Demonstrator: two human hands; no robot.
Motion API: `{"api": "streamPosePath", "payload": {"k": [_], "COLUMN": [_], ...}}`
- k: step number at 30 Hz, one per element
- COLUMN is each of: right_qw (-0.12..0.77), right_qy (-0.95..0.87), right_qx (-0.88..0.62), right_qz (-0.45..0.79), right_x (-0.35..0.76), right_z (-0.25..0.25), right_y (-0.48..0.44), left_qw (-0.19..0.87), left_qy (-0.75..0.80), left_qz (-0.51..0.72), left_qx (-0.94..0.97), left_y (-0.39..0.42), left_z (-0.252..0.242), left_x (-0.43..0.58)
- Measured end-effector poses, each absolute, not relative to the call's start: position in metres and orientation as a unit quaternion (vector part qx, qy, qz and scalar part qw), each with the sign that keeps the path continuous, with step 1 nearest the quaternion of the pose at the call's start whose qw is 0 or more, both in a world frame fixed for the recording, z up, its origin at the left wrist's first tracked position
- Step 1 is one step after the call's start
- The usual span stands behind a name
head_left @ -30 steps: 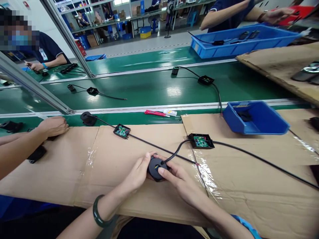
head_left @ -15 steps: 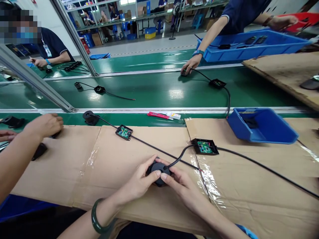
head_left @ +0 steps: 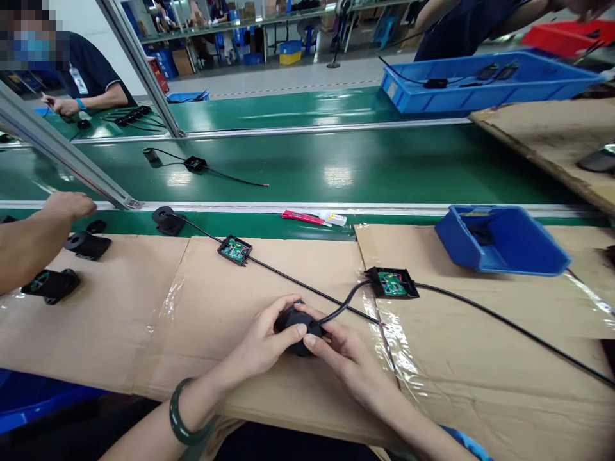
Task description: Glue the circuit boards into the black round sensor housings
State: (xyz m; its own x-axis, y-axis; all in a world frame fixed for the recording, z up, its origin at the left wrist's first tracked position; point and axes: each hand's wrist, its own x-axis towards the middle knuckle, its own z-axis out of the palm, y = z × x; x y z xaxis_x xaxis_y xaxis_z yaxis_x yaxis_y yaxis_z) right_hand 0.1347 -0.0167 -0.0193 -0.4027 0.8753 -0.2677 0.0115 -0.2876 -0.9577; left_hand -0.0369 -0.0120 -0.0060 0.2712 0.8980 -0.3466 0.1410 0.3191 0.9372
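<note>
A: Start at the far left of the fingers.
B: A co-worker's hand (head_left: pixel 70 205), with two black housings (head_left: pixel 88 245) lying near it. Closer in, a cabled housing (head_left: pixel 166 221), its cord running into a small open box (head_left: pixel 235 250) ahead and left of the fingers.
A: And at the fingers?
B: The left hand (head_left: pixel 269 339) and right hand (head_left: pixel 343 349) are clamped on a round black piece (head_left: pixel 291 318) from both sides, thumb tips nearly meeting on top. Their grip hides its underside, so I can't tell whether it touches the cardboard-covered tabletop (head_left: pixel 202 333).
A: How would it handle?
B: Light and stiff, I'd judge, perhaps a little slippery on its smooth sides. Best gripped round the body, leaving the flexible cable (head_left: pixel 343 306) unstrained.
A: What does it look like?
B: Dull black and drum-like. The thick cable leaves its top beside the right fingers and curves to a second open box (head_left: pixel 393 283), just ahead and right of them. The bare green board inside looks fragile; I'd hold that box by its walls.
A: Farther right?
B: A blue bin (head_left: pixel 528 243), well ahead and right of the fingers, something black inside.
</note>
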Motion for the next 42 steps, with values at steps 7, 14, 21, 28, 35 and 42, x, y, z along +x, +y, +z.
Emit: {"api": "streamPosePath", "payload": {"k": [7,14,21,28,35,42], "right_qw": [0.337,0.309,0.311,0.321,0.351,0.354], "right_qy": [-0.517,-0.549,-0.551,-0.510,-0.498,-0.538], "right_qx": [-0.452,-0.466,-0.469,-0.496,-0.478,-0.442], "right_qz": [0.644,0.621,0.616,0.625,0.633,0.624], "right_x": [0.132,0.137,0.130,0.124,0.122,0.127], "right_z": [-0.018,-0.018,-0.011,-0.007,-0.009,-0.005], "right_y": [-0.017,-0.017,-0.018,-0.019,-0.022,-0.019], "left_qw": [0.597,0.604,0.612,0.598,0.653,0.671], "left_qy": [0.513,0.513,0.491,0.501,0.484,0.468], "left_qz": [0.295,0.292,0.251,0.255,0.291,0.304], "left_qx": [0.541,0.535,0.567,0.571,0.505,0.488], "left_y": [-0.012,-0.010,-0.010,-0.011,-0.006,0.001], "left_z": [-0.005,-0.009,-0.005,-0.009,-0.013,-0.014], "left_x": [-0.040,-0.042,-0.048,-0.045,-0.050,-0.046]}}
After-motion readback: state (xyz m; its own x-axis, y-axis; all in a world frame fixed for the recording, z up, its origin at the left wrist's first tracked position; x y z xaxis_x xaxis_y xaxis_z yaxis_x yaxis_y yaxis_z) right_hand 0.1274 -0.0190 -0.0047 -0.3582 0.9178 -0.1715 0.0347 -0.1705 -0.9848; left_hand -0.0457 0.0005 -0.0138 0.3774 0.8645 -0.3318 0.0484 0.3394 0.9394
